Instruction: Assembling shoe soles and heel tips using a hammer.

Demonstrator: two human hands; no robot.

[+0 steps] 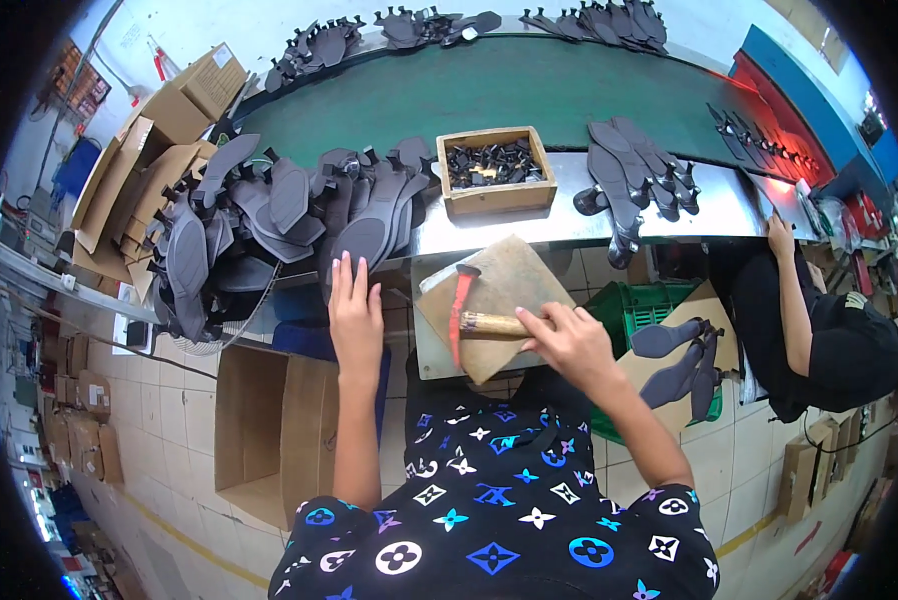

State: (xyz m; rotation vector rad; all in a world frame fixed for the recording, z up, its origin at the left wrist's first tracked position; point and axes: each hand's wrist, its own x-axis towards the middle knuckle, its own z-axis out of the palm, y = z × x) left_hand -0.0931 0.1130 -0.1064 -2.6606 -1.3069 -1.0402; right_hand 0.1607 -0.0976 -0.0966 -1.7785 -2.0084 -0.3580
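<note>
Reaching out from the lower edge, both of the person's hands are over the bench; the left hand lies flat, fingers spread and released, on a dark sole at the front edge of the bench, holding nothing; the right hand is clenched round the wooden handle of a hammer, whose red head rests on a tan board just below the bench's front edge. That sole is the nearest of a loose heap of soles filling the bench's left end and spilling over its corner. A wooden box of small black parts sits at the middle of the bench, beside the green belt; a 2nd bunch of soles lies toward the right end, where another person's hand rests on the edge. As I judge it, the heap is the weak point; pulling 1 sole from the front could drag its neighbours off the corner onto the floor. The hammer's head hangs near the board's left edge, so a careless lift might tip the board; a swing with the left fingers spread so close could catch them.
</note>
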